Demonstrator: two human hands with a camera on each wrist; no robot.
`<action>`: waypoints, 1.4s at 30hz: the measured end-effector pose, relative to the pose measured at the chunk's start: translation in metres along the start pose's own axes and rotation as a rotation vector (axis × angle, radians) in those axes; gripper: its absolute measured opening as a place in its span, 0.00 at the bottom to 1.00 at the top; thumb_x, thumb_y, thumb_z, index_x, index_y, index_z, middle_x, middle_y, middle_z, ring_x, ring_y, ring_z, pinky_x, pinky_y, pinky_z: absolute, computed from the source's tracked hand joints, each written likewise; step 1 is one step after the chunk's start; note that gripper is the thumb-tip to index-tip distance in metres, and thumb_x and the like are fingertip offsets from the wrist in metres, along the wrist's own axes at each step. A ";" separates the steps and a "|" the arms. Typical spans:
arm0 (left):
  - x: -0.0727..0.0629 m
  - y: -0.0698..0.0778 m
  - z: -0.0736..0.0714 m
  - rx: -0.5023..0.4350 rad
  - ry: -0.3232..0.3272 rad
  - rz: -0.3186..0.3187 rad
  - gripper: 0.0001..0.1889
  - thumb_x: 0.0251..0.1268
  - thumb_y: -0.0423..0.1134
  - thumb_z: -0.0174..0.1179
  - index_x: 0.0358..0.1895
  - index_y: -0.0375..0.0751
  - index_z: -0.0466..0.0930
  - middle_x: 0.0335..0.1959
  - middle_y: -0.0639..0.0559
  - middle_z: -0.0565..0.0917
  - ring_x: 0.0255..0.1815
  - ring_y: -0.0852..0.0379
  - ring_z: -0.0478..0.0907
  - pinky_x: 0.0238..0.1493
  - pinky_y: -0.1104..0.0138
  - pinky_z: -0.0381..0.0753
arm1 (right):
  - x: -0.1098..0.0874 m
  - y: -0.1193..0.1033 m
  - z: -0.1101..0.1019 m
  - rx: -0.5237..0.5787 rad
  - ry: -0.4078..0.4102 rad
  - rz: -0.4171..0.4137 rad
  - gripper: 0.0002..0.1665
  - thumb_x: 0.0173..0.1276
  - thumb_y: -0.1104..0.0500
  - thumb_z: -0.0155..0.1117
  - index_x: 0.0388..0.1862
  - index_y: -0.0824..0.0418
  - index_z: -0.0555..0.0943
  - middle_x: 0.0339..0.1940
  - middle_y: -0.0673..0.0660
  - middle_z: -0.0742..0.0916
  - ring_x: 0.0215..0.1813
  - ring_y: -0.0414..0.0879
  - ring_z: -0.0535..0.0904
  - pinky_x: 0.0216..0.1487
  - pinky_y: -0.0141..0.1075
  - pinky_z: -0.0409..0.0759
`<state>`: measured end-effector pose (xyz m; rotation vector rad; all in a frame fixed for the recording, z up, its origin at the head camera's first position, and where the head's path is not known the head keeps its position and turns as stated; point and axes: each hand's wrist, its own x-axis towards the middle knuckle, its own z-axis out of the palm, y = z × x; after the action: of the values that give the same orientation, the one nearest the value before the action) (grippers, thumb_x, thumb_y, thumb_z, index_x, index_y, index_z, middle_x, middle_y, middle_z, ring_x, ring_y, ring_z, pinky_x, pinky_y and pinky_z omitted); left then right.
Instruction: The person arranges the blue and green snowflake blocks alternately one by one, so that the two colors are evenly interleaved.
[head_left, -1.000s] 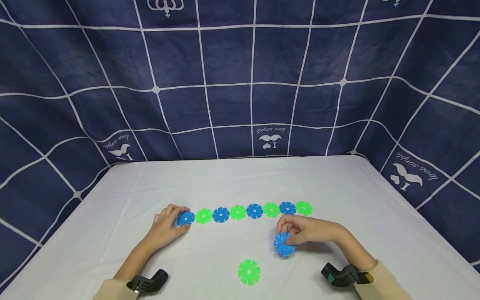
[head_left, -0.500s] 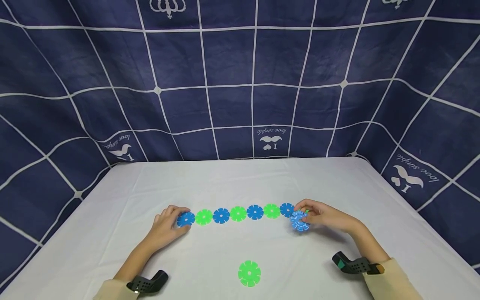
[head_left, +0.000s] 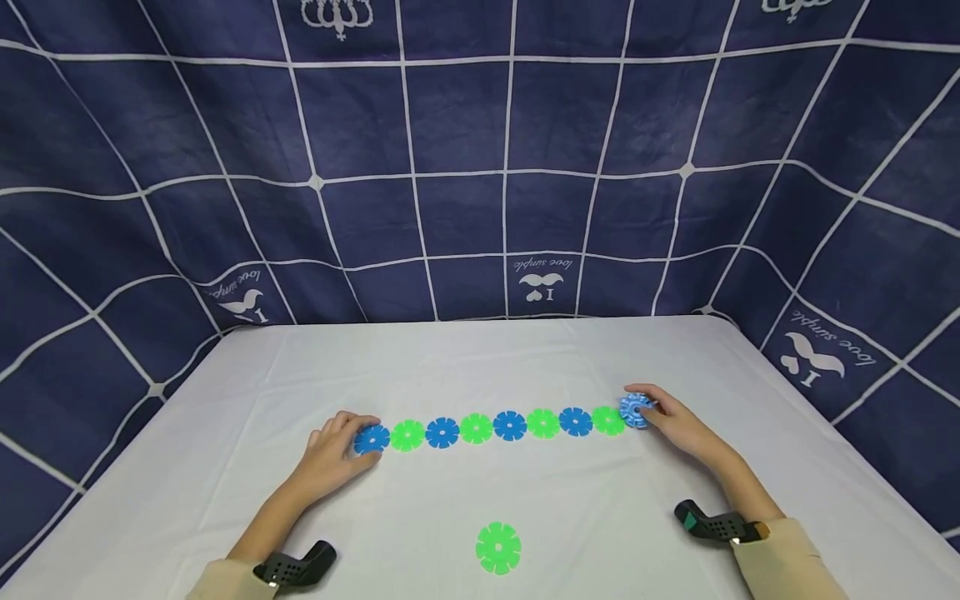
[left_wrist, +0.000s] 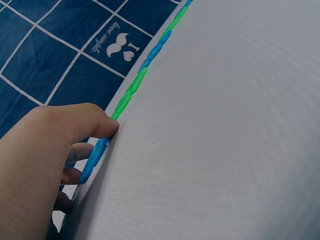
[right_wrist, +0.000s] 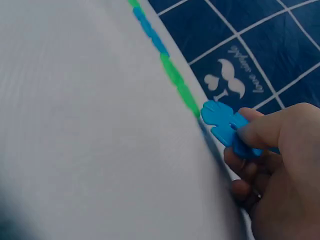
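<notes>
In the head view, several flat plastic snowflake discs lie edge to edge in one line, blue and green by turns. My left hand (head_left: 327, 458) holds the blue disc (head_left: 371, 439) at the left end between thumb and fingers; the left wrist view shows the thumb at the edge of that blue disc (left_wrist: 97, 155). My right hand (head_left: 686, 427) pinches another blue disc (head_left: 634, 410) beside the green disc (head_left: 608, 421) at the right end. Tilted up off the cloth, this held blue disc (right_wrist: 218, 114) has the thumb on its face in the right wrist view.
A single green disc (head_left: 498, 547) lies apart, near the front of the table. White cloth (head_left: 420, 508) covers the table. Behind and at both sides hangs a dark blue curtain (head_left: 457, 208) with white grid lines.
My right hand has carried its blue disc from in front of the row, to the right and away from me, up to the row's right end. My left hand has stayed in place.
</notes>
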<state>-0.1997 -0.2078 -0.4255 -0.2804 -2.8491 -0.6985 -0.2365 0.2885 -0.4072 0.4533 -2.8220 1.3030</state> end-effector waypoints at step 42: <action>0.002 0.001 -0.001 -0.003 -0.002 0.005 0.24 0.49 0.46 0.61 0.53 0.45 0.74 0.47 0.47 0.72 0.50 0.50 0.67 0.39 0.63 0.55 | 0.001 0.014 0.006 -0.233 0.154 0.011 0.17 0.61 0.64 0.55 0.50 0.63 0.77 0.38 0.56 0.72 0.36 0.43 0.62 0.36 0.34 0.62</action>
<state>-0.2012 -0.2075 -0.4239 -0.2881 -2.8485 -0.7016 -0.2403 0.2927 -0.4213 0.3166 -2.8016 0.9473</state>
